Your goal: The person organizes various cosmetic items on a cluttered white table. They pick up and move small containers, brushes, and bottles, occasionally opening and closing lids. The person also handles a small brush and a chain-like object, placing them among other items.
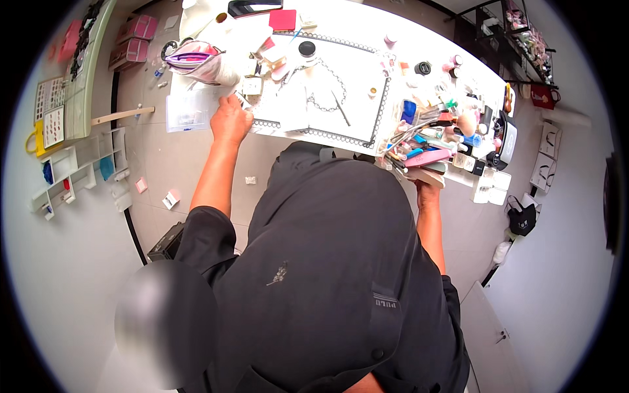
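At the front left corner of the white table, my left hand [230, 120] has its fingers bent down against a small white-and-dark item [243, 99]. Whether it grips that item is hidden. A clear plastic box [188, 112] lies just left of this hand, with a zipped pouch [196, 61] behind it. My right hand [427, 194] is low at the table's front right edge, under a beige, flat, rounded piece [425, 177]. Its fingers are mostly hidden. Above it, a pink tool [427, 158] and several pens and brushes [413, 130] lie heaped together.
A lace-bordered white mat [361, 118] carries a thin grey stick [340, 108] and a black-lidded jar [307, 49]. Bottles and jars crowd the table's right side. White divided trays [93, 162] and pink cases [132, 54] stand left; a black bag [521, 216] is at right.
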Demonstrator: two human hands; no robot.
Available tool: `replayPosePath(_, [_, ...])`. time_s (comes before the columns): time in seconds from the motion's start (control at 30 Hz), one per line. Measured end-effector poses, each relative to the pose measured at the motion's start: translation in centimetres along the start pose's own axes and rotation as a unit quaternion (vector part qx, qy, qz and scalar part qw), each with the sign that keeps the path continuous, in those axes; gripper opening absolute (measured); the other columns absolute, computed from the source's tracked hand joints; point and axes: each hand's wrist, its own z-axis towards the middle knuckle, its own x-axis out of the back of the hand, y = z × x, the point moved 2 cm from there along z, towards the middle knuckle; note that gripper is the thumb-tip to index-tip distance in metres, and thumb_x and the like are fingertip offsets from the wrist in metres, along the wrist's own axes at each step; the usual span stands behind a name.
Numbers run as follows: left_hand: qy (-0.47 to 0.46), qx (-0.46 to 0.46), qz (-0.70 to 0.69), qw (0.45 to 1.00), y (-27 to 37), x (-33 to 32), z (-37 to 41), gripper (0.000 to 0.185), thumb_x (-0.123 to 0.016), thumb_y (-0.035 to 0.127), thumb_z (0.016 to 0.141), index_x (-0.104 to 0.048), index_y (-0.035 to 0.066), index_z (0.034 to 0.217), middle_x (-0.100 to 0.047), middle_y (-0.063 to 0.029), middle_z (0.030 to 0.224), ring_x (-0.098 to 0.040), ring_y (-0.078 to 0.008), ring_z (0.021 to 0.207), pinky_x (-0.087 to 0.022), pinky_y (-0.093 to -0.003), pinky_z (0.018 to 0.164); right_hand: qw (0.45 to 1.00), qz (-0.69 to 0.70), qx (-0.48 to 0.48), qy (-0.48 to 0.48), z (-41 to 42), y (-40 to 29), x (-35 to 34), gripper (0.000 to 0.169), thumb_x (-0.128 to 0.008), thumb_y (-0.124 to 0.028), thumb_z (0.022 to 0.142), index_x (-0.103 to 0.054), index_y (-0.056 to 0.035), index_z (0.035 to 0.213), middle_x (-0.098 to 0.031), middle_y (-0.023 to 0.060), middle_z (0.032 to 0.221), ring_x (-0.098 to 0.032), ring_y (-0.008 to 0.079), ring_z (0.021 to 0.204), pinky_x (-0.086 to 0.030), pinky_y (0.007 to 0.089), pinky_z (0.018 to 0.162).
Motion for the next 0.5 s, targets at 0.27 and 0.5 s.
replayPosePath(0.27, [0.159, -0.052, 0.025, 0.986, -1.8, 2.1, -1.3, 0.016, -0.068, 0.019, 0.086, -0.067, 0.012, 0.100, -0.073, -0.0073, 0.093, -0.071, -0.0321, 0.084, -0.058, -0.0472, 0.070, 0.999, -0.005, -0.001, 0.045, 0.1, 0.9, 0.1, 0.059, -0.075, -0.044, 0.093, -0.058, -0.0166, 0.142, -0.069, 0.0034, 0.125, -0.070, 0.0195, 0.104, -0.058, 0.0380, 0.082])
replayPosePath(0.5, [0.251, 0.019, 0.029, 0.967, -5.3, 8.6, -2.5, 0.020, -0.068, 0.019, 0.089, -0.076, 0.018, 0.107, -0.076, -0.0036, 0.092, -0.072, -0.0262, 0.085, -0.058, -0.0428, 0.071, 0.999, 0.001, 0.002, 0.032, 0.7, 1.3, 0.7, 0.059, -0.075, -0.045, 0.093, -0.058, -0.0166, 0.142, -0.069, 0.0034, 0.125, -0.070, 0.0196, 0.105, -0.059, 0.0387, 0.083])
